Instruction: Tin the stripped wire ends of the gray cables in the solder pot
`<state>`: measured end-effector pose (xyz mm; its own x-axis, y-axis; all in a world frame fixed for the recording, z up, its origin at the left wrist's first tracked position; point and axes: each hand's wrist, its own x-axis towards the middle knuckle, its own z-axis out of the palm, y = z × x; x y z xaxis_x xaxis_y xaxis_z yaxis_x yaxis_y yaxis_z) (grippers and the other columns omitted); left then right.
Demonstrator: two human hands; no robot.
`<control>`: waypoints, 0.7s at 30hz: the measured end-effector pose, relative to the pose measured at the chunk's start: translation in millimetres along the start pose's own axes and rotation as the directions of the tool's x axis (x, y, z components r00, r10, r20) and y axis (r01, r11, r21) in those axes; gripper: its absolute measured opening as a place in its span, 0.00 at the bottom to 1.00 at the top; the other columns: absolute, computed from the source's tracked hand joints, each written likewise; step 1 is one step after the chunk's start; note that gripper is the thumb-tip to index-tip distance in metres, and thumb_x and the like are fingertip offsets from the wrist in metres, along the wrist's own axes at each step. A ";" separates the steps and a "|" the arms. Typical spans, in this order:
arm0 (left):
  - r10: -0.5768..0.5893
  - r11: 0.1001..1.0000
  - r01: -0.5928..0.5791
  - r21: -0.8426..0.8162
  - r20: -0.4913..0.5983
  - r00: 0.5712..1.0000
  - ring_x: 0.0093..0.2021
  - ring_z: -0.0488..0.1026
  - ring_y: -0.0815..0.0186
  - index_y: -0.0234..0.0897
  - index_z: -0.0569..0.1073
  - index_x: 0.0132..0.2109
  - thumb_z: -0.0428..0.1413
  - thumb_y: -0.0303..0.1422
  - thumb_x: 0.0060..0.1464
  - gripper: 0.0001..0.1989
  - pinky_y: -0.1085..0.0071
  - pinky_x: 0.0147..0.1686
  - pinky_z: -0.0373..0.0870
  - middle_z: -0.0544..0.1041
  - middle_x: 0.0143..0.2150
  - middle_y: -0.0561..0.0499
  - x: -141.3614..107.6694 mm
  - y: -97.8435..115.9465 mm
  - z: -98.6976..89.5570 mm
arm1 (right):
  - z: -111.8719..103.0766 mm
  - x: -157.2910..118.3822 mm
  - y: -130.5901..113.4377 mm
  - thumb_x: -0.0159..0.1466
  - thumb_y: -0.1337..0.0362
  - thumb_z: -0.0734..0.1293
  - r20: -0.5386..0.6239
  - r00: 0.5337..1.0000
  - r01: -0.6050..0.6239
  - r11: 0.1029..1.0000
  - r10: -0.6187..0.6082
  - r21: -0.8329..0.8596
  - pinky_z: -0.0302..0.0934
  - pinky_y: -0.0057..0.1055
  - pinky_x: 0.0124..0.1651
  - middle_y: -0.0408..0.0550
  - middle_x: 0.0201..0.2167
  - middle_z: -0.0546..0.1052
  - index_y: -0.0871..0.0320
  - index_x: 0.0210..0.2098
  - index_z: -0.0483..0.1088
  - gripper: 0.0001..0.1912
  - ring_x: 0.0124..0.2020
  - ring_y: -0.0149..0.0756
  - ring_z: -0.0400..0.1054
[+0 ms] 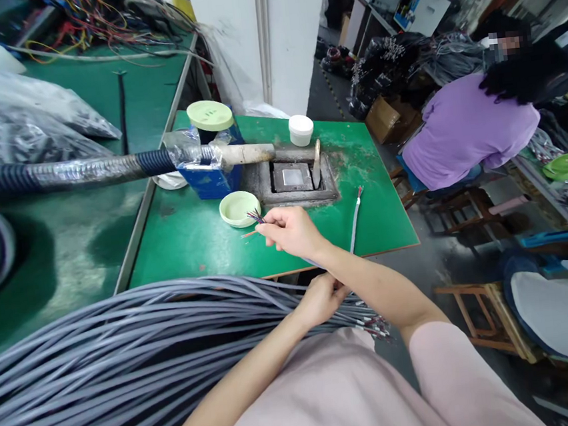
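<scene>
My right hand [290, 231] is closed in a pinch on a cable end. Thin coloured wires [255, 217] fan out from its fingertips, beside the rim of a pale green dish [240, 209]. Nearer to me, my left hand [320, 299] curls around a grey cable at the table's front edge, its fingertips partly hidden by my right forearm. A thick bundle of grey cables [173, 317] passes under and around that hand, with stripped ends [375, 325] at its right. Another grey cable [355, 223] lies on the green table, its bare wire tips pointing away.
Set into the table is a solder pot [293, 177] with a spatula [316, 166] on its rim. An extraction hose [248, 153] reaches toward it past a blue box [210, 181]. Behind stands a white tub [301, 131]. A person in purple [467, 128] sits at the right.
</scene>
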<state>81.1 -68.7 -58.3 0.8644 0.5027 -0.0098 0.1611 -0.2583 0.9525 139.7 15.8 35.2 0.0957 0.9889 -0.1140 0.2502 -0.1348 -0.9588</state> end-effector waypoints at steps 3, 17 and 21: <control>0.007 1.000 -0.007 0.017 -0.008 1.000 0.39 0.76 0.59 0.34 0.75 0.45 0.52 0.30 0.57 0.11 0.64 0.45 0.73 0.80 0.35 0.47 1.6 -0.8 -0.1 | 0.9 0.8 0.3 0.60 0.63 0.67 0.011 1.000 -0.008 1.000 0.008 0.007 0.54 0.20 0.21 0.37 0.18 0.71 0.59 0.25 0.68 0.09 0.15 0.23 0.61; 0.152 0.987 -0.143 -0.069 0.133 0.979 0.27 0.64 0.71 0.30 0.75 0.39 0.50 0.22 0.47 0.13 0.75 0.29 0.62 0.71 0.28 0.52 -3.7 21.5 -14.4 | -17.9 18.2 -12.6 0.61 0.61 0.65 -0.005 0.985 0.163 0.940 -0.173 -0.300 0.53 0.23 0.24 0.39 0.18 0.72 0.58 0.25 0.69 0.11 0.20 0.27 0.62; 0.149 0.958 -0.095 -0.270 0.187 0.971 0.29 0.65 0.71 0.31 0.73 0.53 0.51 0.24 0.49 0.22 0.76 0.31 0.63 0.73 0.33 0.52 -3.7 31.8 -31.8 | -23.2 56.4 -15.4 0.60 0.63 0.65 0.009 0.987 0.147 0.892 -0.158 -0.427 0.54 0.24 0.25 0.41 0.18 0.73 0.59 0.23 0.69 0.10 0.21 0.29 0.65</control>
<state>67.9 -52.5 -18.3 0.9523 0.2957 0.0757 -0.0565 -0.0729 0.9957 163.6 72.2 49.6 0.0464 0.9983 0.0364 0.6483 -0.0023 -0.7613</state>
